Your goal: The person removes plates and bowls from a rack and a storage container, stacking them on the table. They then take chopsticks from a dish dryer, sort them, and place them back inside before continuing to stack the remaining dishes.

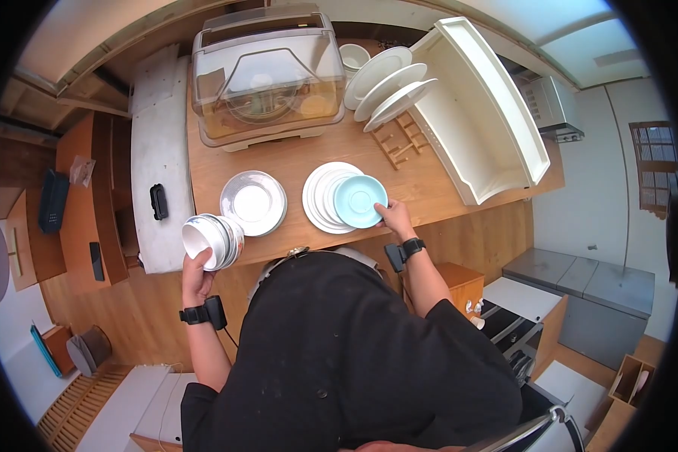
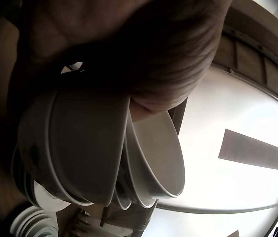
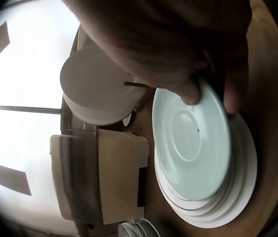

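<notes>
A black shirt is seen this side of the saucer (head view). Left of it, bowls are gripped by the left hand, likely nested for compactness (left-wrist view). Over plates, the saucer is pinched by the right hand (right-wrist view).

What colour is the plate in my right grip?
The plate is pale blue-green, with no printed pattern visible; the head view shows its colour best.
</notes>
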### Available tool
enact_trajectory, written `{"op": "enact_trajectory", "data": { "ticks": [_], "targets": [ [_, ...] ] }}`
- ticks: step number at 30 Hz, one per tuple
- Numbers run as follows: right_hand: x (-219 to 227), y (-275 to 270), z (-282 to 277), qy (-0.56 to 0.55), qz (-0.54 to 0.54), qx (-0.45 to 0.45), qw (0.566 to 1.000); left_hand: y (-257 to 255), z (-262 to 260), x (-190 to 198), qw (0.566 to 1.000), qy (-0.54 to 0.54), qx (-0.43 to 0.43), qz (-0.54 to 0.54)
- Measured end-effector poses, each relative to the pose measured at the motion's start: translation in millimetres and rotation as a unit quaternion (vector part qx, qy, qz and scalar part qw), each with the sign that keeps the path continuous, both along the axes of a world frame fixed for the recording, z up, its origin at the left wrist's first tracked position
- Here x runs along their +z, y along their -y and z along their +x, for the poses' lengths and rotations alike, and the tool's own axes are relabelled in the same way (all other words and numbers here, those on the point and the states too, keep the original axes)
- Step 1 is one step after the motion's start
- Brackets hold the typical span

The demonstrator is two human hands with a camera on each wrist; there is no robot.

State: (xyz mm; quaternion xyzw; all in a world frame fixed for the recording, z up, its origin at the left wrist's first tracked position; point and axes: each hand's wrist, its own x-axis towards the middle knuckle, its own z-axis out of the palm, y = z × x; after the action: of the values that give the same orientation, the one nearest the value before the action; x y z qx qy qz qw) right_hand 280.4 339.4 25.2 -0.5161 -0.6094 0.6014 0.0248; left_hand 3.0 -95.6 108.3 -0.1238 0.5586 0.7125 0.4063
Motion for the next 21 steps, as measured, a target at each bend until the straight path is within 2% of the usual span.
{"op": "enact_trajectory", "data": {
  "ticks": [3,8,11,14,16,18,21],
  "targets": [
    [-0.7,-3.5,8.4,-0.023,-0.027,-0.002,0.999,-0.2,3.3,1.4,1.0,0.001,0.006,0.003],
    [35.6,12.9,-17.3,-0.062,-0.073,0.011,0.995,4.8,3.0,1.2,1.0,-0.007,0.003,0.026],
    [41.2,35.4,-56.8,-0.114,-0.068,0.093,0.987,9.9,4.2,2.9,1.0,0.0,0.017,0.019],
    [65.1,68.8,-108.2,-0.104,0.045,0.251,0.961,13.6,4.5,5.4,0.999,0.005,0.027,0.02],
    [62.2,93.0,-138.7,-0.151,0.042,0.251,0.955,19.7,5.7,4.2,0.999,0.005,0.029,0.028],
    [63.3,110.2,-164.4,-0.142,0.035,0.256,0.956,25.4,6.2,2.4,0.999,0.004,0.031,0.024],
    [62.0,124.1,-188.0,-0.118,0.094,0.278,0.949,30.0,7.7,3.4,0.999,-0.003,0.032,0.019]
  ]
}}
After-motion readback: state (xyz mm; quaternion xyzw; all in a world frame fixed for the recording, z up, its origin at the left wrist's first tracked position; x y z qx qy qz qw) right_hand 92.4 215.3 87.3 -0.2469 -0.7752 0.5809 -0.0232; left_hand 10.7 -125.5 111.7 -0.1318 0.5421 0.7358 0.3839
